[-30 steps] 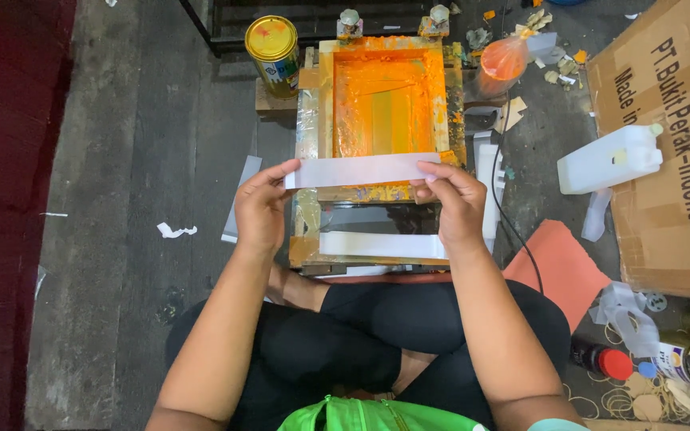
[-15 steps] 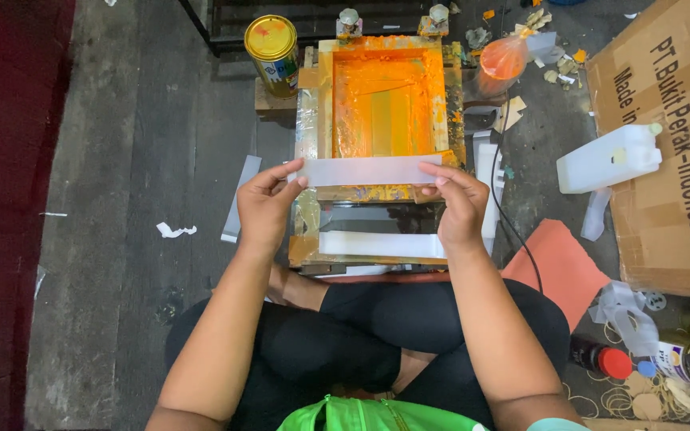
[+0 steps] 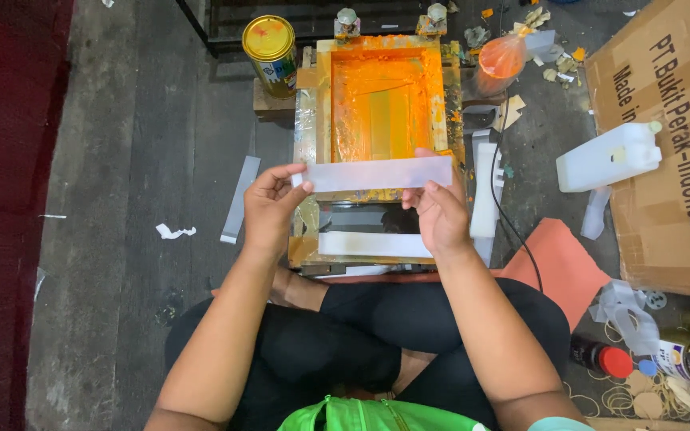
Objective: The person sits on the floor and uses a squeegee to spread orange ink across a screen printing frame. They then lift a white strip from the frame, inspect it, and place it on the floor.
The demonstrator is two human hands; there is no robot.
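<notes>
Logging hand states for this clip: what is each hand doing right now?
Left hand: shut on the left end of the long white paper strip.
Right hand: shut on the strip's right end.

Screen-printing workshop: ink-stained orange printing frame (image 3: 385, 112)

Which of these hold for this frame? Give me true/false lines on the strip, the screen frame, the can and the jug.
1. Both hands hold the white strip, the left hand at one end and the right hand at the other. True.
2. The screen frame is smeared with blue ink. False: the ink is orange.
3. A yellow-lidded can stands to the left of the frame. True.
4. The white jug stands upright on the frame. False: it lies on its side to the right, against a cardboard box.
</notes>
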